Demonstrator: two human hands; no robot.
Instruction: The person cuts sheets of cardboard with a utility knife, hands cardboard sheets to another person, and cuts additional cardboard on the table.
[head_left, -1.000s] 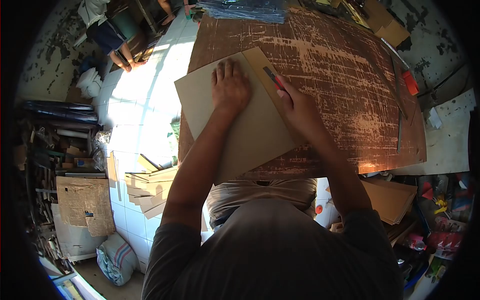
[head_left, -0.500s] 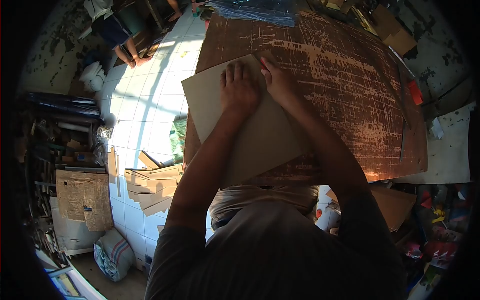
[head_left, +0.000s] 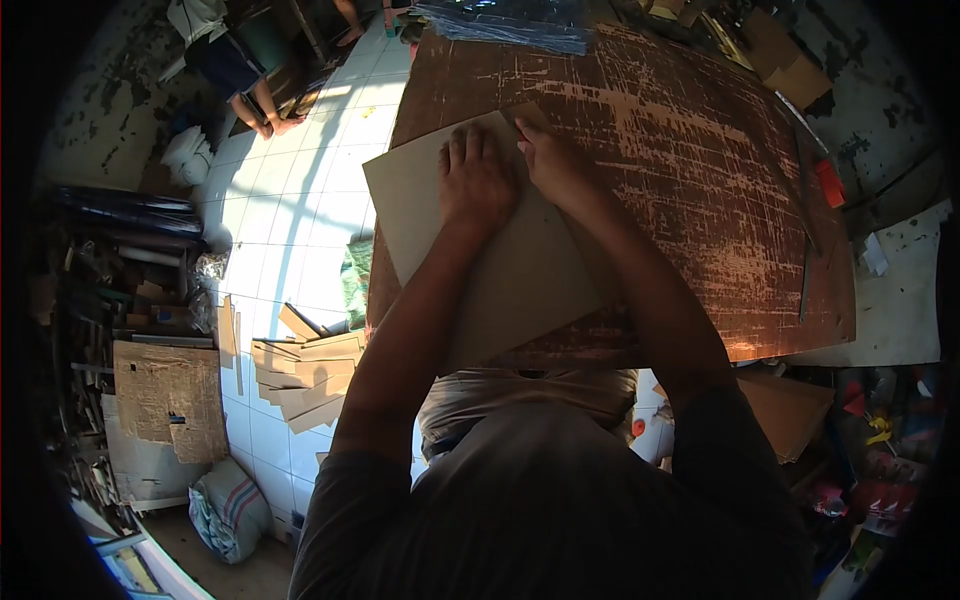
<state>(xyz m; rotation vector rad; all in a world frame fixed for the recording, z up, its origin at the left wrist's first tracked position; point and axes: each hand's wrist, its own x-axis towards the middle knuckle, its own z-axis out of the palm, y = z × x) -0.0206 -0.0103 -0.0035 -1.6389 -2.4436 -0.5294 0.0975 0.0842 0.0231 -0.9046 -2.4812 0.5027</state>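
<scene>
A beige cardboard sheet [head_left: 535,270] lies at a slant on the scratched brown board [head_left: 690,200], its near corner past the front edge. My left hand [head_left: 478,185] is pressed flat on the sheet's upper part, fingers stretched out. Beside it, at the far right edge of the sheet, my right hand [head_left: 555,165] is closed around a small tool, mostly hidden in the fist; its kind cannot be made out. A browner strip of cardboard [head_left: 530,113] shows along the sheet's right side, partly under my right hand and forearm.
Clear plastic sheets [head_left: 510,25] lie at the board's far edge. Along its right side are a long thin strip [head_left: 805,270] and a red object [head_left: 829,184]. Cardboard pieces [head_left: 310,375] are piled on the tiled floor at left. Another person's legs [head_left: 255,105] show at upper left.
My right hand has shifted very slightly up and left along the sheet's edge. The red bit seen at its fingertips earlier is now hardly visible. My left hand stays put.
</scene>
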